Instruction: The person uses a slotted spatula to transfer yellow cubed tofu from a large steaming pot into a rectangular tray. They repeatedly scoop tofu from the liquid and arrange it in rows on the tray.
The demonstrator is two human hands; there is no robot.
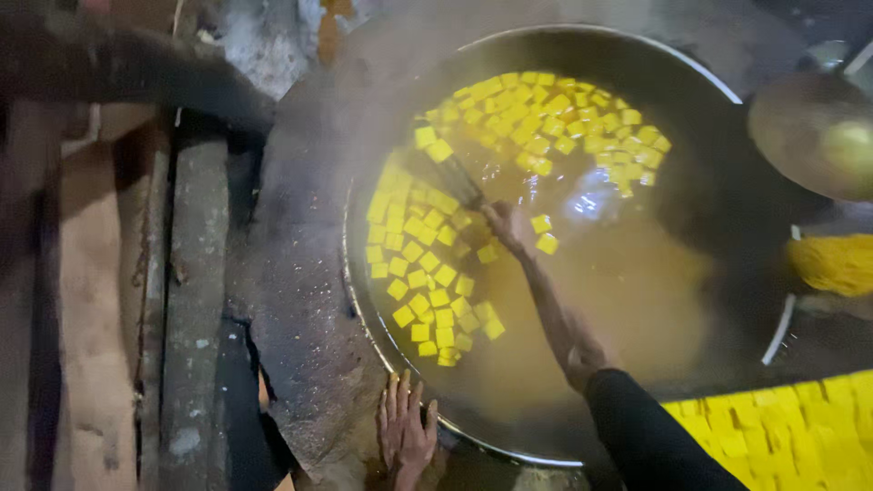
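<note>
A big dark wok (pixel 727 91) holds cloudy golden oil with many yellow cubes (pixel 427 264) floating along its left and far sides. My right hand (pixel 507 225), at the end of a bare forearm below a black sleeve, reaches over the oil and grips a dark stirring tool (pixel 457 182) whose end lies among the cubes. My left hand (pixel 406 427) rests flat, fingers apart, on the rough grey stove top (pixel 300 300) just outside the wok's near rim.
A tray of raw yellow cubes (pixel 782 432) lies at the bottom right. A round metal pan (pixel 800 136) and a yellow heap (pixel 832 264) sit at the right. Worn planks (pixel 191 300) run along the left; a dark blurred shape (pixel 136 73) crosses the top left.
</note>
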